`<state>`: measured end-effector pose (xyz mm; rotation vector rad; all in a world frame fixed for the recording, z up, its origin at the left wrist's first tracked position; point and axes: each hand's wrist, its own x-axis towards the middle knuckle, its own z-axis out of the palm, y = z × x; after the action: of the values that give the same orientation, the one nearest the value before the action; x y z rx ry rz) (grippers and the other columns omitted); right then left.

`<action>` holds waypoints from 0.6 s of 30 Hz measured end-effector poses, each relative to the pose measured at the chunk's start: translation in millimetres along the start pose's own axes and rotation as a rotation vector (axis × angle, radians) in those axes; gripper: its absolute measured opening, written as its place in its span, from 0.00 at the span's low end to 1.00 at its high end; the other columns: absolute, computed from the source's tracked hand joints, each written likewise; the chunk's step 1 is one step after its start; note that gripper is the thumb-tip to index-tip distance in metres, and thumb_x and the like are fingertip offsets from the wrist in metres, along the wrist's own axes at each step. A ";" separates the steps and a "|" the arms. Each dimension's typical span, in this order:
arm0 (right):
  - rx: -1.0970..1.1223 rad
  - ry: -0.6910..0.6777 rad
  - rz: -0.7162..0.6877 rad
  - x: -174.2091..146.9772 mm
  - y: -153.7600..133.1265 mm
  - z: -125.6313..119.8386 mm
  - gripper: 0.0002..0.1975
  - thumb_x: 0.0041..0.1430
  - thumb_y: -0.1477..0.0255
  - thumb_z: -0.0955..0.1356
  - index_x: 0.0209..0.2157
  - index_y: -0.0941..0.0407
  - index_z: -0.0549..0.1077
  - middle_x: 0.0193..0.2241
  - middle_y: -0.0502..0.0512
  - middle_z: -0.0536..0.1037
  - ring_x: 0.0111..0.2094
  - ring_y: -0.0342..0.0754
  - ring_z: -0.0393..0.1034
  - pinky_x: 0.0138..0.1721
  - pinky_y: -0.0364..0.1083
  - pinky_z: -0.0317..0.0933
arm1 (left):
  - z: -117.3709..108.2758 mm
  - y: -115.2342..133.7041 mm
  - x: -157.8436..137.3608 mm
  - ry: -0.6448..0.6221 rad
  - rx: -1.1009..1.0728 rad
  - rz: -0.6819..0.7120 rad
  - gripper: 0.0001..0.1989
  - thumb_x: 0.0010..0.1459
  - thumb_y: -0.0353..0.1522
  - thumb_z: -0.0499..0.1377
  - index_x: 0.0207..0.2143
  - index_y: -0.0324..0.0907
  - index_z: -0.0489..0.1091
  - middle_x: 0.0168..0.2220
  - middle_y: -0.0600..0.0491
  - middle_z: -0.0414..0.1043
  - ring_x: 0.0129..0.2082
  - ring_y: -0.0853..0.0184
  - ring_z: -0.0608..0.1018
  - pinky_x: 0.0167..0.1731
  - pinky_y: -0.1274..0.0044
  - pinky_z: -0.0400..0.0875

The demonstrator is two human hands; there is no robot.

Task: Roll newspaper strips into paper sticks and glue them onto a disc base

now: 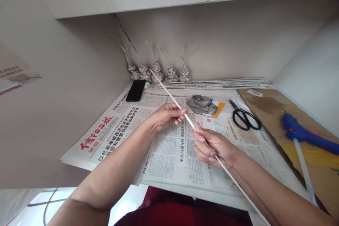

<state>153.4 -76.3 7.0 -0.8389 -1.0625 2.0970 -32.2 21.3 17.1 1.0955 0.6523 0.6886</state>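
Observation:
A long, thin white rolled-paper stick (pixel 169 93) slants across the view from the far wall side down to the lower right. My left hand (pixel 169 117) pinches it near the middle between thumb and fingers. Just to the right and nearer to me, my right hand (pixel 212 144) has its fingers closed round the same stick. Both hands are above newspaper sheets (pixel 166 169) spread on the table. Beyond them stand several small gourd-shaped pieces woven from paper (pixel 184 74), with thin stems sticking up. A bundle of rolled-paper sticks (pixel 225 84) lies along the back wall.
A black phone (pixel 135 90) lies at the left back. Right of my hands are a grey cloth (pixel 202 104) on an orange-edged packet (pixel 220 108) and black-handled scissors (pixel 245 117). A blue glue gun (pixel 307 132) rests on cardboard (pixel 272 113). A shelf edge (pixel 196 3) overhangs the table.

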 end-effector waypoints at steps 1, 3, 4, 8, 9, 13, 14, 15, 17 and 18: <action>-0.022 0.002 0.005 -0.3 0.2 0.2 0.24 0.62 0.50 0.57 0.22 0.53 0.59 0.07 0.40 0.53 0.10 0.38 0.45 0.14 0.40 0.42 | 0.1 0.4 -0.1 0.006 0.005 -0.004 0.14 0.47 0.34 0.67 0.33 0.34 0.71 0.23 0.55 0.69 0.21 0.78 0.71 0.19 0.86 0.62; -0.214 0.114 -0.018 -1.4 1.3 0.6 0.23 0.62 0.50 0.57 0.26 0.54 0.64 0.10 0.43 0.61 0.12 0.39 0.52 0.15 0.40 0.46 | 0.7 0.6 0.2 0.027 0.032 -0.008 0.13 0.48 0.34 0.67 0.32 0.34 0.71 0.23 0.55 0.69 0.21 0.78 0.70 0.19 0.86 0.61; -0.357 0.207 -0.055 -2.1 1.9 0.9 0.22 0.61 0.50 0.59 0.28 0.54 0.66 0.12 0.45 0.64 0.13 0.40 0.55 0.16 0.40 0.48 | 1.1 0.5 0.5 0.037 0.054 -0.008 0.13 0.48 0.34 0.67 0.32 0.34 0.71 0.22 0.55 0.69 0.21 0.78 0.70 0.18 0.86 0.61; -0.698 0.431 -0.172 -3.5 3.1 1.9 0.19 0.59 0.54 0.64 0.27 0.55 0.67 0.15 0.46 0.64 0.15 0.38 0.55 0.17 0.40 0.48 | 1.8 0.3 1.0 0.047 0.108 -0.014 0.12 0.49 0.33 0.66 0.32 0.34 0.71 0.22 0.56 0.68 0.20 0.78 0.69 0.17 0.86 0.60; -0.639 0.394 -0.144 -3.5 2.5 2.0 0.19 0.60 0.53 0.62 0.26 0.55 0.65 0.14 0.45 0.63 0.14 0.38 0.52 0.17 0.40 0.48 | 1.5 0.5 0.8 0.042 0.098 -0.014 0.12 0.49 0.34 0.66 0.32 0.34 0.71 0.22 0.56 0.68 0.20 0.78 0.69 0.17 0.86 0.60; -0.157 0.051 -0.026 -3.8 -2.0 0.9 0.21 0.64 0.54 0.56 0.25 0.53 0.59 0.09 0.40 0.53 0.10 0.38 0.45 0.13 0.40 0.44 | -0.1 1.7 0.1 0.033 0.021 -0.011 0.13 0.48 0.34 0.67 0.32 0.34 0.72 0.21 0.56 0.68 0.20 0.79 0.68 0.17 0.86 0.59; -0.092 0.004 -0.018 -3.9 -2.6 0.5 0.21 0.64 0.54 0.56 0.25 0.53 0.59 0.08 0.39 0.52 0.10 0.38 0.45 0.13 0.39 0.44 | -0.1 1.6 0.1 0.037 0.007 -0.010 0.13 0.48 0.34 0.67 0.31 0.34 0.72 0.21 0.57 0.67 0.20 0.79 0.68 0.17 0.86 0.58; -0.082 0.000 -0.014 -3.9 -2.6 0.3 0.21 0.64 0.54 0.56 0.25 0.53 0.59 0.08 0.40 0.54 0.10 0.38 0.46 0.13 0.39 0.45 | 0.3 1.2 0.2 0.040 -0.001 -0.010 0.13 0.47 0.34 0.67 0.31 0.34 0.72 0.21 0.57 0.67 0.19 0.79 0.68 0.17 0.86 0.58; -0.213 0.116 -0.030 -3.3 -0.9 0.4 0.20 0.63 0.53 0.58 0.27 0.54 0.63 0.10 0.42 0.60 0.11 0.38 0.52 0.14 0.40 0.49 | 2.0 -0.3 0.5 0.032 0.014 -0.017 0.13 0.47 0.34 0.67 0.31 0.34 0.72 0.21 0.56 0.68 0.19 0.79 0.68 0.17 0.86 0.59; -0.314 0.207 -0.056 -2.9 0.5 0.7 0.19 0.61 0.53 0.60 0.29 0.55 0.65 0.12 0.43 0.63 0.13 0.39 0.55 0.15 0.40 0.50 | 3.1 -1.3 0.6 0.022 0.032 -0.023 0.13 0.47 0.34 0.67 0.31 0.34 0.72 0.21 0.56 0.68 0.19 0.78 0.68 0.17 0.86 0.59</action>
<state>154.5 -79.0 7.6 -1.1355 -1.3030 1.7766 -29.3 19.6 16.8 1.1100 0.6953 0.6732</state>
